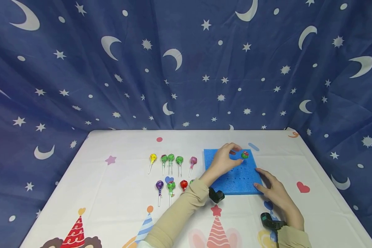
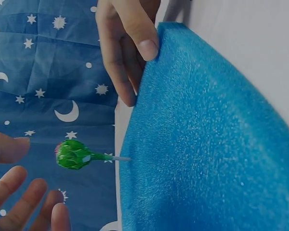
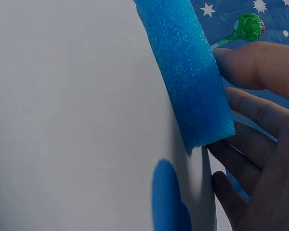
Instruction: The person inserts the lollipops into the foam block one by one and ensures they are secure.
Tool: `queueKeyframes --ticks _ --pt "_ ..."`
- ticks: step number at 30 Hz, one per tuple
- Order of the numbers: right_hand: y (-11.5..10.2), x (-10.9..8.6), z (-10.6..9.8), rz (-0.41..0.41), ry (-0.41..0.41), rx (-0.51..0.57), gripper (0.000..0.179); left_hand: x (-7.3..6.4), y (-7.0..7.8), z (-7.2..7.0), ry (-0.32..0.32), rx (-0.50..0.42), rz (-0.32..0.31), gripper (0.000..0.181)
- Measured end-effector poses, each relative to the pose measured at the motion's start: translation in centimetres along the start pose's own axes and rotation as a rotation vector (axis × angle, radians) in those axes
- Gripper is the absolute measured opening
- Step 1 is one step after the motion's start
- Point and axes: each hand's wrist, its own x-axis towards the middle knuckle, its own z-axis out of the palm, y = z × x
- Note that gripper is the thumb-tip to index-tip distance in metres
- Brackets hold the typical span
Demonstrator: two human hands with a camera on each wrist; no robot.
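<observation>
A green lollipop (image 1: pixel 245 155) with some red on its wrapper stands upright, its stick in the far right part of a blue foam board (image 1: pixel 245 186). Beside it is my left hand (image 1: pixel 224 159), thumb and fingers spread apart and holding nothing; the left wrist view shows a gap between those fingers (image 2: pixel 25 192) and the candy (image 2: pixel 73 155). Along the board's right edge rests my right hand (image 1: pixel 276 193), its thumb and fingertips against the foam. Rows of small holes dot the board, partly hidden by my left hand and wrist.
Left of the board, lollipops lie in two rows: a yellow one (image 1: pixel 153 158), several green ones, a pink one (image 1: pixel 193 161), a purple one (image 1: pixel 159 186) and a red one (image 1: pixel 184 185). My left sleeve (image 1: pixel 179 215) covers part of the front row. A patterned curtain (image 1: pixel 186 86) hangs behind the table.
</observation>
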Motion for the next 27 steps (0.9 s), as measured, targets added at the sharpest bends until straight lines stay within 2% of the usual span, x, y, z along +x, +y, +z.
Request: queueKeyframes --ticks 4,11,14,21,27 --pt "0.0 0.0 0.0 -0.002 -0.004 0.010 0.072 -0.8 0.1 -0.6 0.016 -0.019 -0.002 0.035" --pt "-0.1 0.0 0.0 0.004 -0.004 0.004 0.074 -2.7 -0.2 -1.8 0.040 -0.034 0.051 0.032" --pt "-0.1 0.0 0.0 -0.001 -0.001 0.001 0.074 -3.6 -0.2 -2.3 0.037 -0.042 0.051 0.032" --pt "0.0 0.0 0.0 -0.005 -0.005 0.006 0.073 -5.4 -0.3 -3.1 0.017 -0.039 -0.028 0.032" --pt "0.1 0.1 0.0 -0.008 -0.016 0.020 0.074 -6.9 -0.7 -4.0 0.025 -0.022 -0.040 0.032"
